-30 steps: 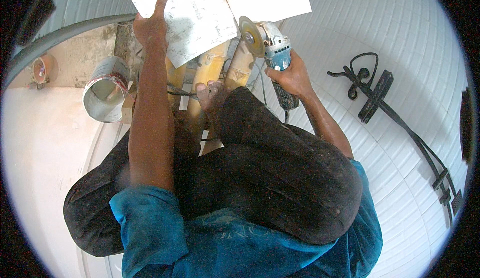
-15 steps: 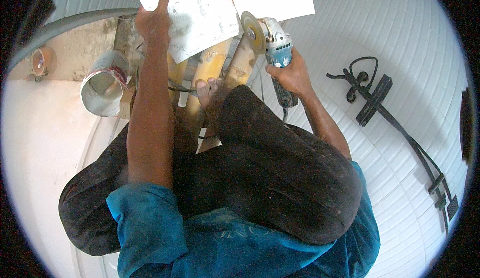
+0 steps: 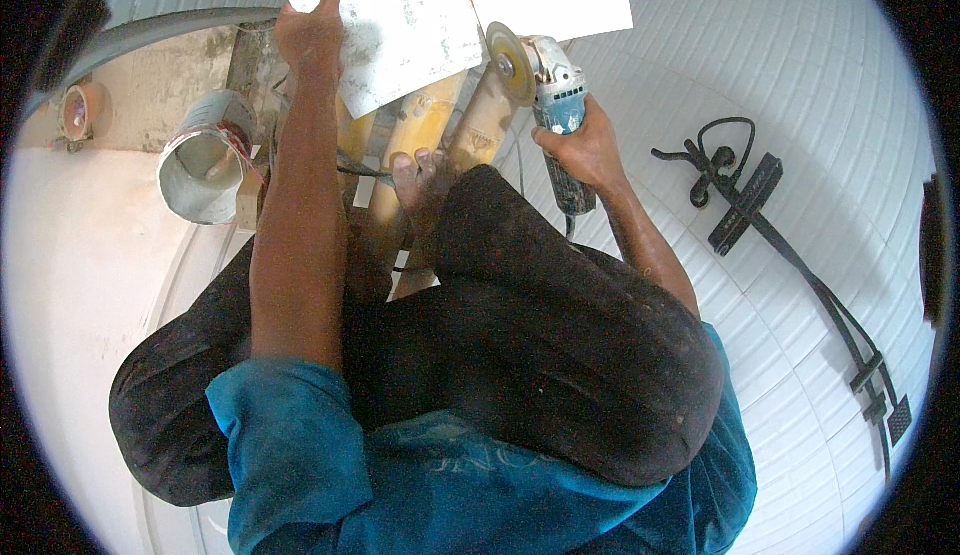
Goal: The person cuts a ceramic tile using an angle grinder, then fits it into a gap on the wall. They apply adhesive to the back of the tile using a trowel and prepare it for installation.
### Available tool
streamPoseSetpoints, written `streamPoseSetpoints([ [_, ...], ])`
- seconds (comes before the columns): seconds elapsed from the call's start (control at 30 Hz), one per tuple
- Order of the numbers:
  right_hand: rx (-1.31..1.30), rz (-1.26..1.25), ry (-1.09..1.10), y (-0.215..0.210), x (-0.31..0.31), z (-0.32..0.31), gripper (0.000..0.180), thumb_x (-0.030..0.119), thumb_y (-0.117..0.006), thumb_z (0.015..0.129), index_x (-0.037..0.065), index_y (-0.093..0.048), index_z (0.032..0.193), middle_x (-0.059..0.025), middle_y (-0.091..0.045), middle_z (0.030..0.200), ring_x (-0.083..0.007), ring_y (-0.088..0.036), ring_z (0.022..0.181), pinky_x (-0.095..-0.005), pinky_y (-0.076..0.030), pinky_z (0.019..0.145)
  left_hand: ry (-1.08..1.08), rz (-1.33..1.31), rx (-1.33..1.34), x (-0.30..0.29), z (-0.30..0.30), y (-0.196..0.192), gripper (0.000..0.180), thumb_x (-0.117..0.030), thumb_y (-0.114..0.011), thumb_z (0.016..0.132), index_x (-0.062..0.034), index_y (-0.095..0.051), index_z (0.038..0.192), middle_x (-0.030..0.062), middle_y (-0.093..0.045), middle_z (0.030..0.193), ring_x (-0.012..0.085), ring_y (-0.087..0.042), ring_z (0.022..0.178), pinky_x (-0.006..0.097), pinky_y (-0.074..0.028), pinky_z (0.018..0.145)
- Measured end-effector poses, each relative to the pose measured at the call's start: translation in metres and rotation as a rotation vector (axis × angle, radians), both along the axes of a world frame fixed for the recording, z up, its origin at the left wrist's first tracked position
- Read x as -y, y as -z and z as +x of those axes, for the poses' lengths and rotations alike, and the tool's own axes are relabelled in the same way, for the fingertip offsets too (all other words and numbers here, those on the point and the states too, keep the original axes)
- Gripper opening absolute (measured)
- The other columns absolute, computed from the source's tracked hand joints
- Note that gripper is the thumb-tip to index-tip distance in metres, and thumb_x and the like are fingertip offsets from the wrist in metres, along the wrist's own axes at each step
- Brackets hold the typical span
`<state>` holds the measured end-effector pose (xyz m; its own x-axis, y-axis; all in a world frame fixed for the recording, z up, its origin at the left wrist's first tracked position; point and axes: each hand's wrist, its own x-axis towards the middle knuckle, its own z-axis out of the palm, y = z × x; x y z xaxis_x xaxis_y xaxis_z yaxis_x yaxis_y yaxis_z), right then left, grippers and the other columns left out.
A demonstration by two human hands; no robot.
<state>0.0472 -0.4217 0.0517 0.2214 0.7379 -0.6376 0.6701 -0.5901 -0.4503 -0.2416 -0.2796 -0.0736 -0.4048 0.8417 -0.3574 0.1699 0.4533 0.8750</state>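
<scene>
A white tile [image 3: 410, 30] with grey smudges lies over the poles at the top, and a brown-edged line runs across it. My left hand [image 3: 312, 40] grips its left edge, thumb on top and the other fingers hidden beneath. In my right hand [image 3: 583, 147] is a blue and grey angle grinder [image 3: 560, 105], held round its body. Its disc [image 3: 511, 63] stands on edge at the tile's near side, where the line ends. I cannot tell whether the disc touches the tile or is spinning.
Yellowish round poles [image 3: 425, 120] run beneath the tile, with my bare foot [image 3: 422, 180] on them. A paint-stained bucket [image 3: 205, 175] stands at left beside an orange round fitting [image 3: 82, 112]. Black shower fittings [image 3: 745, 205] are on the white ribbed tile wall [image 3: 800, 85] at right.
The whole view has shifted slightly. Both hands keep their grip, and the tile and grinder stay in nearly the same place relative to each other.
</scene>
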Motion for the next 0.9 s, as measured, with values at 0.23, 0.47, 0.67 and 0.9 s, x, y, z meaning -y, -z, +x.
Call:
streamPoseSetpoints([
  [0.23,-0.011,-0.039,0.044,-0.005,-0.002,-0.003,0.063,0.023,-0.078,0.069,-0.002,-0.056,0.123,-0.0194,-0.068,0.109,-0.0315,-0.068,0.1,-0.0421,-0.053,0.087,0.138,-0.213,-0.137,-0.007,-0.014,0.001,0.076,-0.065,-0.076,0.072,0.003,-0.07,0.106,0.0109,-0.071,0.093,0.0213,-0.065,0.081,0.035,-0.049,0.079],
  [0.47,0.011,0.044,0.011,-0.01,-0.005,-0.007,0.059,0.024,-0.078,0.071,-0.005,-0.057,0.118,-0.0182,-0.069,0.103,-0.0269,-0.068,0.094,-0.0401,-0.054,0.083,0.053,-0.139,-0.071,-0.003,-0.01,0.007,0.078,-0.067,-0.075,0.072,0.004,-0.071,0.105,0.0132,-0.072,0.094,0.0236,-0.065,0.083,0.037,-0.049,0.082],
  [0.67,0.009,0.046,-0.036,-0.004,-0.009,-0.006,0.058,0.023,-0.077,0.07,-0.005,-0.057,0.118,-0.0188,-0.069,0.104,-0.0283,-0.068,0.095,-0.0403,-0.054,0.085,0.104,-0.124,-0.24,-0.006,-0.014,0.012,0.082,-0.069,-0.073,0.071,0.0038,-0.071,0.107,0.0167,-0.073,0.101,0.0298,-0.068,0.093,0.041,-0.049,0.089],
  [0.9,0.033,-0.019,-0.046,-0.004,-0.009,-0.003,0.058,0.023,-0.077,0.07,-0.005,-0.058,0.117,-0.0188,-0.069,0.102,-0.0285,-0.069,0.091,-0.041,-0.055,0.082,0.09,-0.071,-0.138,-0.007,-0.011,0.01,0.083,-0.07,-0.072,0.071,0.0045,-0.071,0.107,0.0164,-0.073,0.103,0.0305,-0.069,0.093,0.042,-0.049,0.09],
])
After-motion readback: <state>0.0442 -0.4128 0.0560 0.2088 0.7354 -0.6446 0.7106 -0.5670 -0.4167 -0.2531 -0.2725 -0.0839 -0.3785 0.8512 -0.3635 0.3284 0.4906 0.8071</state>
